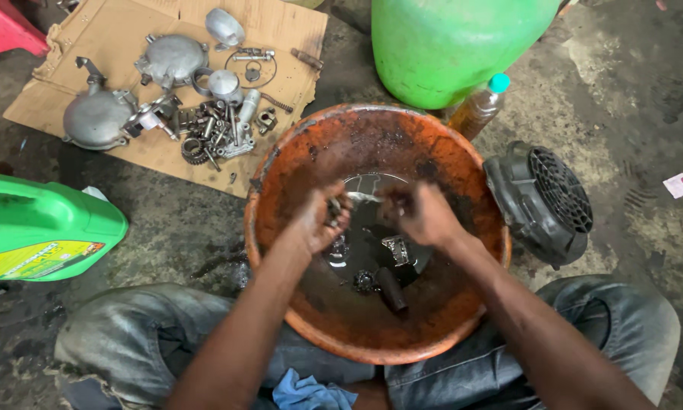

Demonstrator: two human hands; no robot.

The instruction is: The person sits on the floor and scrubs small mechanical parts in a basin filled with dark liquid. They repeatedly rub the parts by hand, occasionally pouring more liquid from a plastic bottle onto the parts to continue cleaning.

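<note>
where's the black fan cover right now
In the head view, the black fan cover lies on the floor at the right, against the orange basin's outer rim, below the big green container and near the small oil bottle.

Both hands meet out front — left curled shut, right fingers bent inward.

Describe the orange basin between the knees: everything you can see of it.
The orange basin is round and wide, apparently plastic, its inner wall smeared with dark grime. A pool of black liquid fills its bottom, with small metal parts lying in it. It sits on the floor between the person's knees. The left hand and right hand work inside it, holding small dirty pieces.
</note>
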